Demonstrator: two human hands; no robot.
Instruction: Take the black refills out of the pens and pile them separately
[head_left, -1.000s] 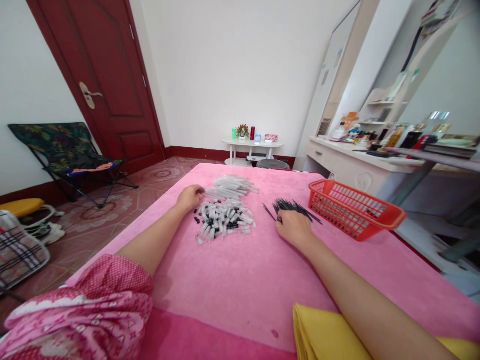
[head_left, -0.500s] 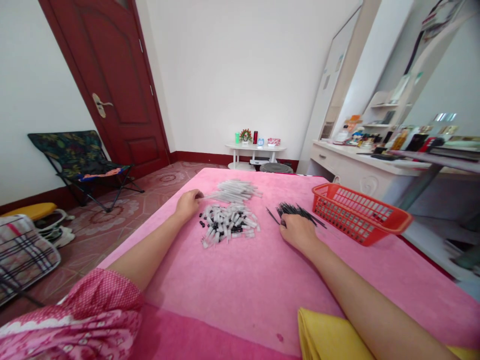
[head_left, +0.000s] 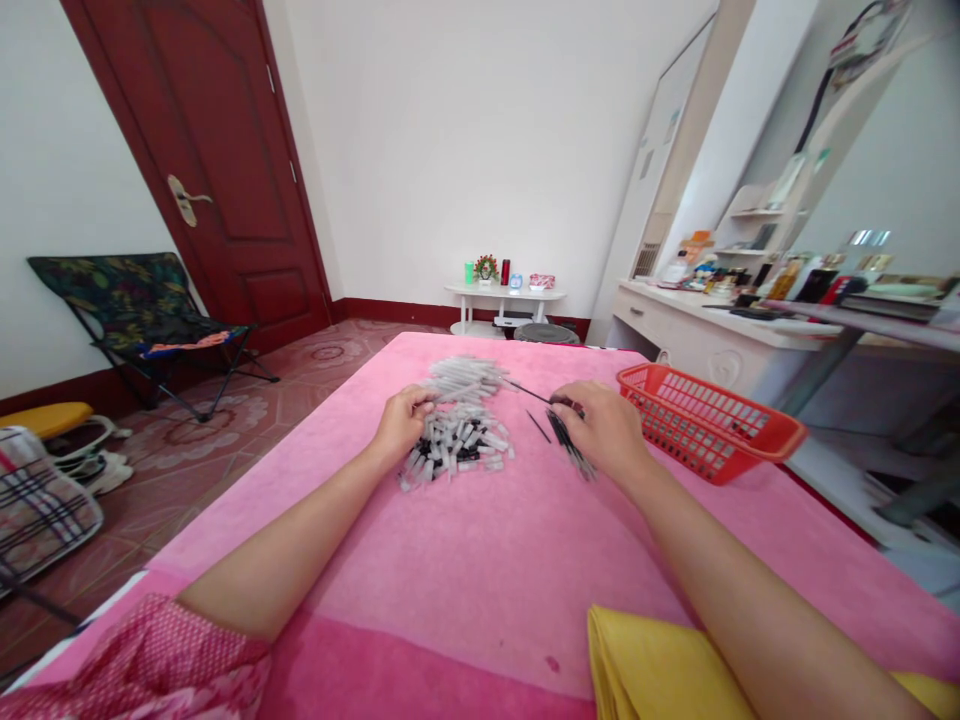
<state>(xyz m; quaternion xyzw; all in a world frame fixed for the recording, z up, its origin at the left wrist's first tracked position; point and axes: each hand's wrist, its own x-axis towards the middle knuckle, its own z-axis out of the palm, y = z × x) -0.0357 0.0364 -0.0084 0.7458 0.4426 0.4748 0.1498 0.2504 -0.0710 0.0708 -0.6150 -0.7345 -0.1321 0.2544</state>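
My left hand [head_left: 403, 420] is curled at the left edge of a heap of small clear and black pen parts [head_left: 459, 447], its fingers closed round a clear tube from the pile of clear tubes [head_left: 463, 377] just behind. My right hand [head_left: 604, 430] is lifted above the pink cloth [head_left: 480, 570] and is closed on a bunch of thin black refills [head_left: 564, 440]. One refill [head_left: 525, 390] sticks out from its fingers toward the clear tubes.
A red plastic basket [head_left: 705, 420] stands at the right of the cloth. A yellow cushion [head_left: 652, 660] lies at the near edge. Beyond are a white dressing table [head_left: 712, 320], a small white side table [head_left: 502, 295], a folding chair [head_left: 135, 310] and a dark red door [head_left: 202, 160].
My right hand has picked the black refills up off the cloth and moved toward the middle. My left hand has drawn back from the clear tubes to the small-parts heap.
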